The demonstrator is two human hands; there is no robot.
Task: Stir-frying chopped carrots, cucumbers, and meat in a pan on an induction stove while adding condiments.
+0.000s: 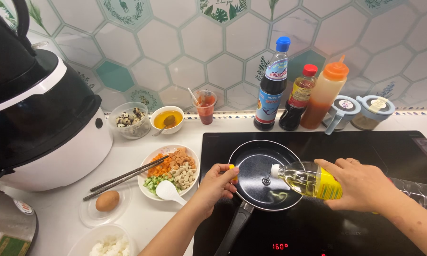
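While the oil bottle (313,180) lies tipped on its side in the right hand (360,185), its open mouth hangs over the middle of the black frying pan (261,163), so the yellow oil can run toward the neck and down into the pan. The fingers of that hand are curled closed around the bottle's far end, thumb on top, with the label and neck sticking out to the left of them. The left hand (218,182) rests at the pan's left rim; its fingers are bent shut around a small yellow piece (232,167), probably the bottle's cap, kept out of the way there. The pan sits on the black cooktop (393,147), handle pointing near, likely to keep it within easy reach.

To the left of the pan stands a plate of chopped food (171,168) with a white spoon (168,191) and chopsticks (126,178) across it. An egg (107,201) lies nearer left, and sauce bottles (294,95) line the far wall.
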